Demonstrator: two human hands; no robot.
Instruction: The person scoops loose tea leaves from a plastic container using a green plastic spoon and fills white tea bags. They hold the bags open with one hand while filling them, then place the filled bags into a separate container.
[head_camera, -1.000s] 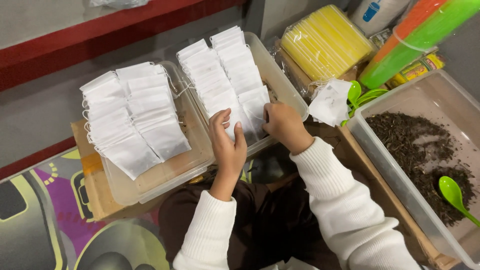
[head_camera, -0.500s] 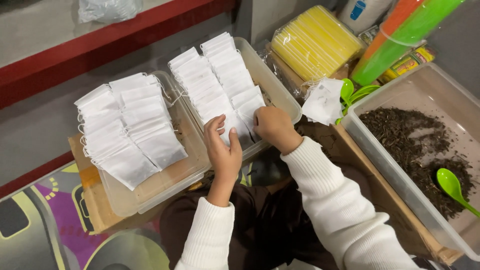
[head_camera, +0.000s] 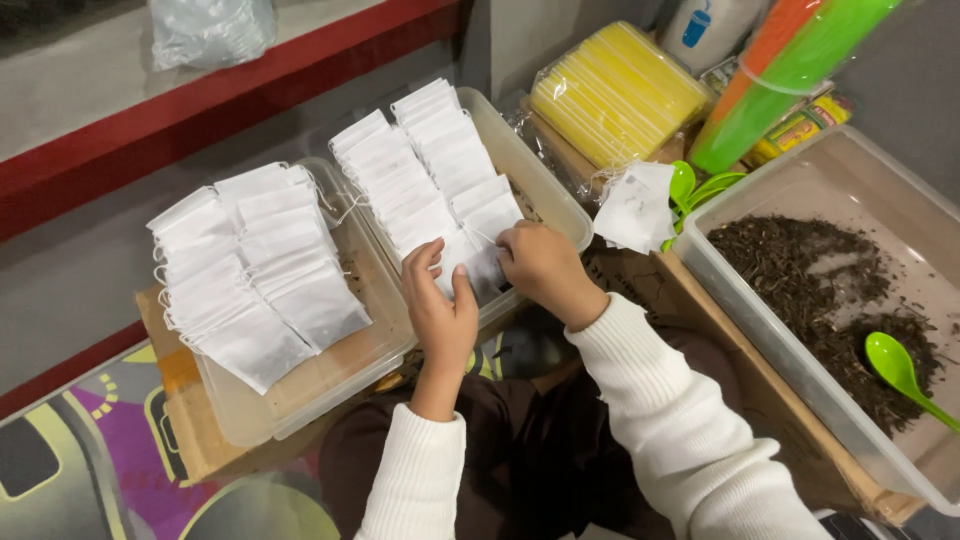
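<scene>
Two clear plastic trays hold rows of white filled tea bags. My left hand and my right hand meet over the near end of the right tray, both pinching the front white tea bag of its rows. The left tray beside it carries more overlapping white tea bags, untouched by either hand.
A large clear bin of dark loose tea with a green spoon stands at the right. A loose pile of empty white bags and more green spoons lie behind it. A yellow packet stack sits farther back.
The view has shifted slightly. Both hands stay at the near end of the right tray, fingers working on the front tea bag.
</scene>
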